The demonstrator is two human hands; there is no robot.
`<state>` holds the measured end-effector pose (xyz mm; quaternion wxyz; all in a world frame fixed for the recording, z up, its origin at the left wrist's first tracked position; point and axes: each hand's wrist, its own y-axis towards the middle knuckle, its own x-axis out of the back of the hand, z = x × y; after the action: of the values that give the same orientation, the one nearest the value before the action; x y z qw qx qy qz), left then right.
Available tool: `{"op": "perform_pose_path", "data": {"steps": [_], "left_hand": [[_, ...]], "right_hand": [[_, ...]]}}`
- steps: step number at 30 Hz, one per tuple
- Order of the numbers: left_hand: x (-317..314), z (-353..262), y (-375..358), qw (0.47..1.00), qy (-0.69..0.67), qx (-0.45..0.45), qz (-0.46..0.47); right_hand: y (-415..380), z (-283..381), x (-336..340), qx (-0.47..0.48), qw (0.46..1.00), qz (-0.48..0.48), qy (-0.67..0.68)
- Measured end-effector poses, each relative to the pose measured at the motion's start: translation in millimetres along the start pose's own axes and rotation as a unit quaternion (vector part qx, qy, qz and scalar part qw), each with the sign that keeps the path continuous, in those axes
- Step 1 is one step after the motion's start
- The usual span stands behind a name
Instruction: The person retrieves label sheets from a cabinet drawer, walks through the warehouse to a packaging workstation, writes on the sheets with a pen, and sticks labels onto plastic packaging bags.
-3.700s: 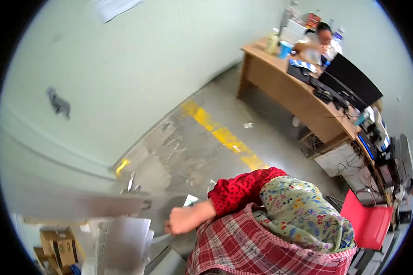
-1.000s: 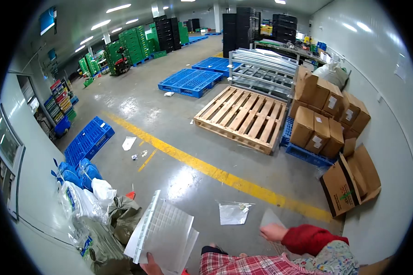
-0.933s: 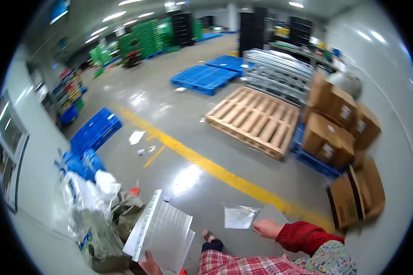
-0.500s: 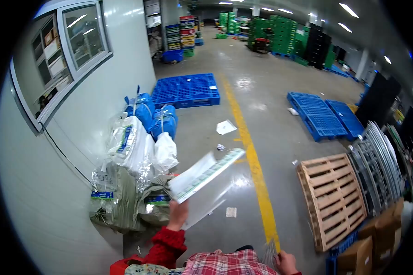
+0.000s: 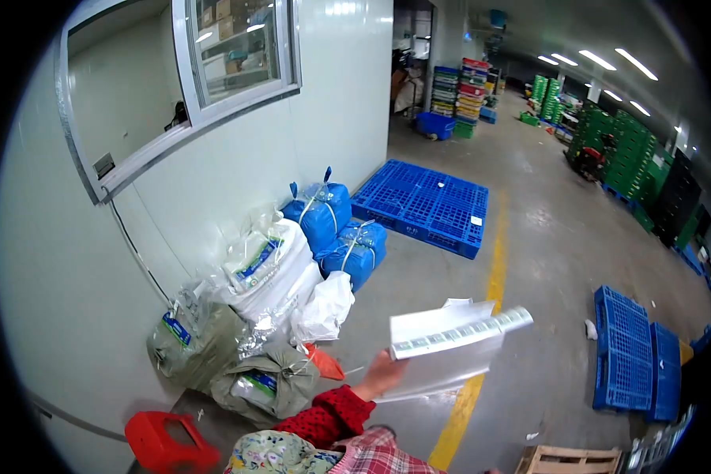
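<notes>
My left hand [image 5: 381,374] is closed around one end of a sheaf of label sheets [image 5: 442,338]. A pale strip with a row of small green-printed labels runs along it, and thin translucent sheets hang below. The sheaf is held out over the floor, near the yellow line [image 5: 460,419]. Of my right hand [image 5: 494,472] only a sliver shows at the bottom edge; its fingers are hidden. Left of my left hand lie a grey-green sack [image 5: 270,385] and an orange-red piece [image 5: 324,362].
White sacks [image 5: 280,268] and blue wrapped bundles [image 5: 355,251] stand along the wall. A blue pallet [image 5: 423,207] lies beyond them. More blue pallets [image 5: 624,347] and a wooden pallet [image 5: 569,460] are at right. A red plastic object [image 5: 170,442] sits at lower left.
My view has turned left, so the wall and sacks appear further right. My left hand still holds the label sheets, now more level. My right hand has almost left the view.
</notes>
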<state>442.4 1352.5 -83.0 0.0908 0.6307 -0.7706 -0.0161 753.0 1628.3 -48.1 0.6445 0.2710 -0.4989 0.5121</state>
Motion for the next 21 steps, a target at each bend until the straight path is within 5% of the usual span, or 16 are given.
{"op": "perform_pose_path", "data": {"steps": [4, 10, 12, 16, 17, 19, 20, 21], "left_hand": [[-15.0, 14.2, 84.4, 0.991, 0.052, 0.070, -0.097], [-88.2, 100.7, 256.5, 0.988, 0.011, 0.003, -0.153], [-124.8, 93.4, 334.9, 0.987, 0.012, 0.033, -0.157], [-203.5, 76.8, 480.8, 0.996, 0.024, 0.046, -0.072], [-224.9, 108.0, 517.2, 0.984, -0.166, 0.021, -0.058], [-264.7, 94.9, 578.5, 0.980, -0.200, 0.003, -0.009], [-272.8, 51.1, 602.7, 0.998, -0.046, -0.022, 0.026], [-294.5, 46.4, 631.8, 0.995, -0.098, -0.035, 0.002]], "right_hand": [[194.6, -44.3, 18.4, 0.057, 0.998, -0.002, -0.026], [411.5, -113.4, -1.5, 0.142, 0.990, 0.020, -0.014], [460.5, -111.6, 37.0, 0.057, 0.992, 0.111, -0.014], [531.4, -146.4, 74.9, -0.014, 0.995, 0.088, 0.034], [539.7, -151.3, 82.3, 0.003, 0.997, 0.058, 0.041], [573.5, -157.5, 100.2, -0.033, 0.998, 0.053, -0.004], [591.4, -170.8, 90.9, -0.053, 0.997, 0.047, -0.004], [611.5, -180.1, 88.2, -0.077, 0.996, 0.038, 0.002]]}}
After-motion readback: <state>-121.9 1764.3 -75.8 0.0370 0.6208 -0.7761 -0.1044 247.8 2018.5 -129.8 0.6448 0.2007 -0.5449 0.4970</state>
